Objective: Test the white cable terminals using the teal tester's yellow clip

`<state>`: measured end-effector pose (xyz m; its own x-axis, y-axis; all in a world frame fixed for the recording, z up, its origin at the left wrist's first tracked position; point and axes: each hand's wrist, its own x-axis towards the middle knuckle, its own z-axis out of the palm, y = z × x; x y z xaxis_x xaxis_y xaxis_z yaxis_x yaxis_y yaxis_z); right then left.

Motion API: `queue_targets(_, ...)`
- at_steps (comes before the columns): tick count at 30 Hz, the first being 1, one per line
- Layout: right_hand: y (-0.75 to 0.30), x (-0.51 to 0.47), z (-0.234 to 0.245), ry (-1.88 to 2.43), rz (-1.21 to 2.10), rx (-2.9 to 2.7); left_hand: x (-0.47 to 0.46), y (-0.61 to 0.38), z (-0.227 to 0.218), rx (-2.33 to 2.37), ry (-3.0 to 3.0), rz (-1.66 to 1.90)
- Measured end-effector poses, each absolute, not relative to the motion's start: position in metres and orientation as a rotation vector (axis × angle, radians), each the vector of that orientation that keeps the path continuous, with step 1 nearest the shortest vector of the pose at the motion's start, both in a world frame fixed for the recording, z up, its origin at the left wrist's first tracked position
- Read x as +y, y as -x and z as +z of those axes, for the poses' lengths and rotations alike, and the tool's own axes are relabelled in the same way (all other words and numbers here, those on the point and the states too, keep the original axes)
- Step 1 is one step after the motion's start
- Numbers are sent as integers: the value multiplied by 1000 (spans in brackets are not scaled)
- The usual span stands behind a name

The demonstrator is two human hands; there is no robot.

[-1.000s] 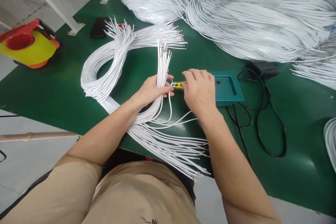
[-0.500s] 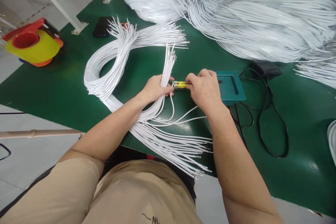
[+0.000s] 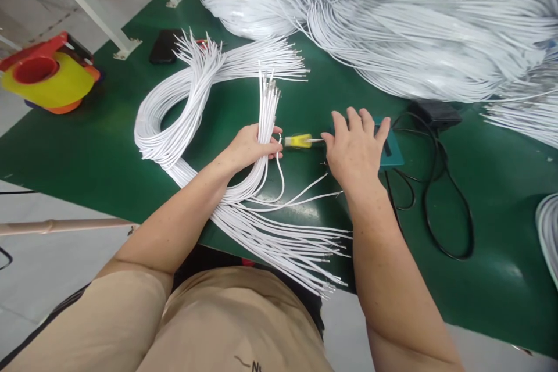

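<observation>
Now right hand [image 3: 355, 148] opened — yellow plug [image 3: 299, 140] released.

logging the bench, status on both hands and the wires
Left hand shut on white wire bundle. Right hand open, fingers spread over teal tray. Yellow connector between the hands. Black cable loops beside tray.

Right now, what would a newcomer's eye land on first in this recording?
A huge heap of white cables fills the far right of the green table. At centre, the left hand grips a bundle of white cables. The right hand lies spread open over a teal tray, with a small yellow piece between the hands.
</observation>
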<state>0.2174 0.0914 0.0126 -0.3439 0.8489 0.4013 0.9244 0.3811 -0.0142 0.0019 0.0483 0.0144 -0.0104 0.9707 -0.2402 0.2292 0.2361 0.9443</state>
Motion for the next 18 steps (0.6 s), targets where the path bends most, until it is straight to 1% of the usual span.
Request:
queue_targets(3,-211,85,22,1358,-158,-2296,47,0,13,1362,-1127,958)
queue_targets(7,-188,60,37,752,298,-2577,48,1,10,1265,-1063,1018)
queue_targets(8,-181,53,38,652,363,-2673,48,1,10,1256,-1055,1024)
queue_targets(10,-169,37,40,663,386,-2862,48,1,10,1259,-1044,1031)
queue_targets(13,-161,19,42,961,457,-3048,47,1,12,1299,-1045,1037)
queue_targets(15,-163,14,47,1006,701,-3084,47,1,13,1299,-1030,1045)
queue_targets(18,-173,24,54,927,1267,-2862,47,0,11,1261,-1001,1069)
